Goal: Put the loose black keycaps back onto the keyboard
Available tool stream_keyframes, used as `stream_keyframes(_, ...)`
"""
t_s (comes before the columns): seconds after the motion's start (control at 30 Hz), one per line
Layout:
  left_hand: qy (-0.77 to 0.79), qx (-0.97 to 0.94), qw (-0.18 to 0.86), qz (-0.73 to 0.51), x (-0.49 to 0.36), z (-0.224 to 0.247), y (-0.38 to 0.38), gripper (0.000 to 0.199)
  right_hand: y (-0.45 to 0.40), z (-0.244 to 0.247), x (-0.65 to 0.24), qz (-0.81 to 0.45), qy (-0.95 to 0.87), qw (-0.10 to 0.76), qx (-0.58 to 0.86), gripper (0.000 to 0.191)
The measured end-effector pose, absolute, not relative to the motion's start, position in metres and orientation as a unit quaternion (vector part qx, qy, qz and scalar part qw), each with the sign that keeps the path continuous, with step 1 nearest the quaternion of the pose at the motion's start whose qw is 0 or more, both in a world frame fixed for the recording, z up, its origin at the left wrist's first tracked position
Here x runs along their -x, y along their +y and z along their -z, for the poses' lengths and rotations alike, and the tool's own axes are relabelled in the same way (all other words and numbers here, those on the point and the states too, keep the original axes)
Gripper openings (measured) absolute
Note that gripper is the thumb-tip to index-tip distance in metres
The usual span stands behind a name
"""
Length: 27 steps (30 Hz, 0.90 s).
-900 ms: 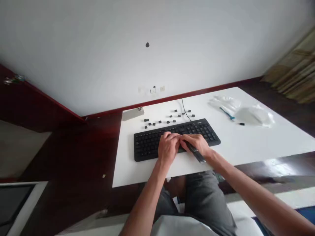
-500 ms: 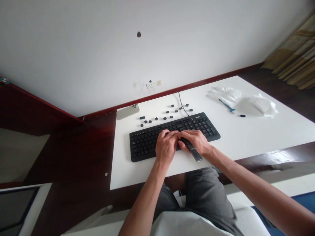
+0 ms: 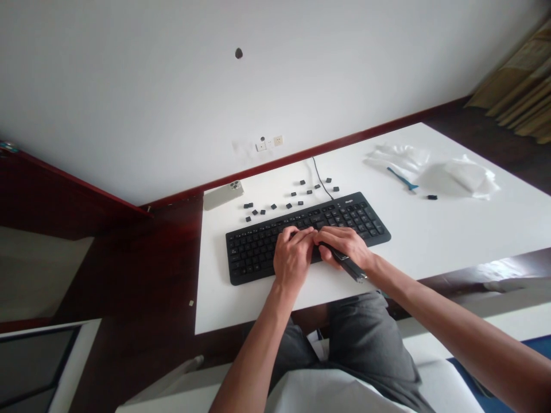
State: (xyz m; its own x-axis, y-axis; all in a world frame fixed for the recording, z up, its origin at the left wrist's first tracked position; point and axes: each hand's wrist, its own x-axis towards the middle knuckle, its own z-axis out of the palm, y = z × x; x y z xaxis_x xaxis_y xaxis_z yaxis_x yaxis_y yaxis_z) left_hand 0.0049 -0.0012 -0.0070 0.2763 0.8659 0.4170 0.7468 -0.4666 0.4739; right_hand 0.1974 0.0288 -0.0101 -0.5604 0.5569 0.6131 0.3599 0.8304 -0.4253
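Note:
A black keyboard (image 3: pixel 253 250) lies at a slant on the white table. Over its middle, my left hand (image 3: pixel 293 255) rests with bent fingers close together; its fingertips meet those of the other hand, and what lies between them is hidden. My right hand (image 3: pixel 346 245) is wrapped round a slim black tool (image 3: pixel 350 267) with metal ends that point toward me; its far end is covered by the fingers. Several loose black keycaps (image 3: pixel 288 206) are scattered behind the keyboard.
A phone (image 3: pixel 223 195) lies at the table's back left. Toward the right are a blue tool (image 3: pixel 402 179), a small black piece (image 3: pixel 432 197) and crumpled clear plastic bags (image 3: pixel 471 178). The keyboard's cable (image 3: pixel 319 178) runs off the back edge.
The black tool's near end has swung slightly to the right with my right hand. My left hand stays on the keyboard; the whole view has shifted a little.

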Motion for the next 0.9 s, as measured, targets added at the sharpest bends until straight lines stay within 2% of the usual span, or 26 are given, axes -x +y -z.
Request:
stream_keyframes(0.3,0.499,-0.798,0.083,-0.327,-0.005,0.010,-0.001,0.021,0.028,0.009,-0.197,-0.140,-0.837,0.455,0.270,0.011)
stream_keyframes(0.43,0.493,-0.784,0.087,-0.368,-0.005,0.013,0.001,0.024,0.025,0.001,-0.194,-0.066,-0.790,0.528,0.303,0.016)
stream_keyframes(0.53,0.484,-0.755,0.116,-0.427,-0.002,0.010,-0.003,0.015,0.019,-0.008,-0.194,-0.049,-0.756,0.557,0.341,0.023)
stream_keyframes(0.63,0.472,-0.705,0.197,-0.491,0.005,0.001,-0.017,0.011,0.010,-0.018,-0.194,-0.126,-0.783,0.499,0.350,0.028)
stream_keyframes(0.7,0.476,-0.655,0.287,-0.512,0.011,-0.002,-0.030,0.018,0.003,-0.023,-0.193,-0.193,-0.804,0.450,0.336,0.029)
stream_keyframes(0.8,0.467,-0.562,0.442,-0.520,0.018,-0.002,-0.045,0.028,-0.009,-0.030,-0.187,-0.248,-0.805,0.430,0.326,0.029)
stream_keyframes(0.9,0.448,-0.481,0.523,-0.543,0.024,0.003,-0.050,0.038,-0.017,-0.035,-0.180,-0.266,-0.813,0.414,0.311,0.022)
